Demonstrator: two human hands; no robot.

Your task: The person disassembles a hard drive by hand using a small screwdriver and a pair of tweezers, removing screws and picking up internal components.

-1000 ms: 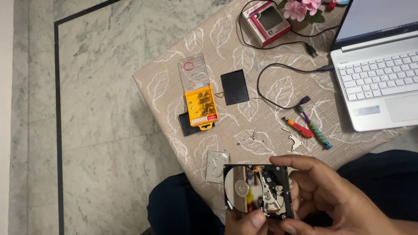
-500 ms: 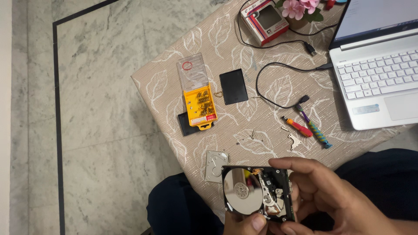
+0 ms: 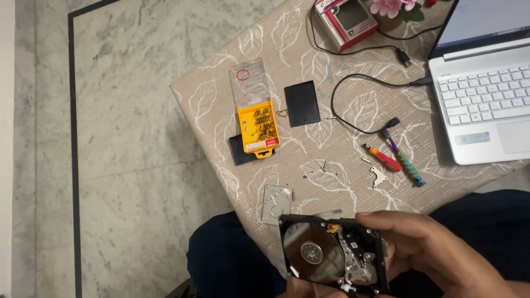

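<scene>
An opened hard disk drive [image 3: 331,255] with its shiny platter exposed sits low in the head view, over my lap. My right hand [image 3: 430,254] grips its right side, fingers curled over the top edge. My left hand [image 3: 314,289] holds it from below, only fingertips showing at the frame's bottom. The drive's metal cover plate [image 3: 275,204] lies on the table just above-left of it.
On the leaf-patterned table [image 3: 221,94] lie a yellow screwdriver bit case [image 3: 256,124] with clear lid, a black card [image 3: 302,103], an orange screwdriver [image 3: 382,158], a striped tool [image 3: 406,160], loose screws, a cable, a red box [image 3: 348,19] and a white laptop [image 3: 486,105]. Marble floor at left.
The drive has dropped slightly lower in view and the table items shifted with the camera. Both hands keep the same hold.
</scene>
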